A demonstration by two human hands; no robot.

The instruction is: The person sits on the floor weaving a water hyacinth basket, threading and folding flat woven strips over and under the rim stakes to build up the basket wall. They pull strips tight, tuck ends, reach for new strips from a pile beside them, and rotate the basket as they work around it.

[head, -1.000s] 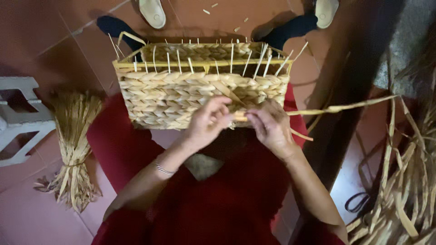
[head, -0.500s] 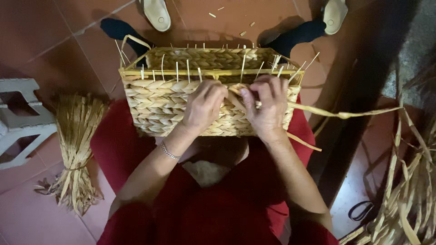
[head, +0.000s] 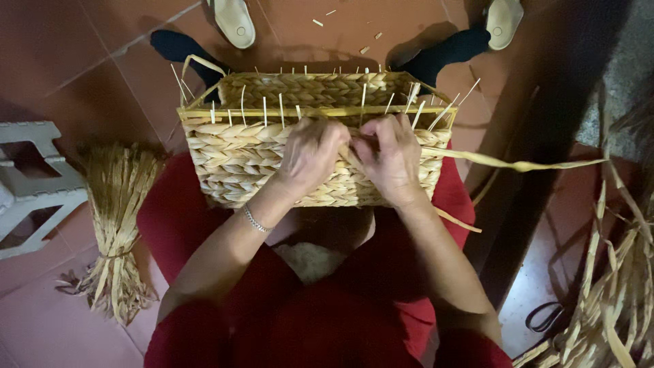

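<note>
a dim room with a reddish-brown tiled floor (head: 82,54), seen from above a seated person in red clothing.

nearest, on the lap, rests a rectangular woven basket (head: 231,160), its long axis running left to right across the knees, its open top facing away and up. the wall is thick, rope-like plaits of pale straw, rough and ridged; thin stiff stakes (head: 281,109) stand upright along the unfinished rim.

both hands meet at the middle of the near wall's top edge. the left hand (head: 310,153) has its fingers curled down and pressed on the rim; whether it pinches anything is hidden. the right hand (head: 392,157), touching the left, is closed on 1 flat dried strand (head: 518,163) that starts at the grip and runs straight off to the right, parallel to the rim. so the free length lies on the right hand's side.

farther left, a tied bundle of straw (head: 116,225) lies beside a grey plastic stool (head: 27,170). right, loose strands (head: 613,286) are heaped. beyond the basket, 2 dark-socked feet and 2 pale slippers (head: 235,20).
</note>
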